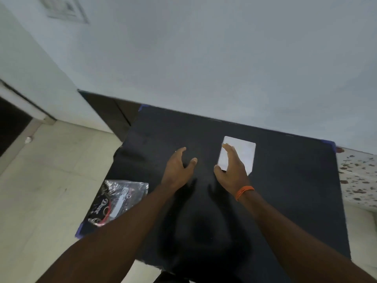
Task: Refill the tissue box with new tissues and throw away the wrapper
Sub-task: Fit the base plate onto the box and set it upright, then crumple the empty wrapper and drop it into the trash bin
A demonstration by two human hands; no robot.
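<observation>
A white stack of tissues (243,153) lies flat on the black-covered table (285,180), toward its far side. My right hand (231,167) hovers open just in front of the stack and covers its near-left corner; an orange band circles that wrist. My left hand (179,166) is open above the bare black cloth, a short way left of the stack, holding nothing. A crinkled clear plastic wrapper (118,200) with red and white print lies on the table's left edge, partly over the corner. No tissue box is in view.
A pale wall (204,58) stands right behind the table. Light floor tiles (40,190) spread to the left, with a dark doorway (12,125) at far left. A speckled white surface (357,176) adjoins the table on the right.
</observation>
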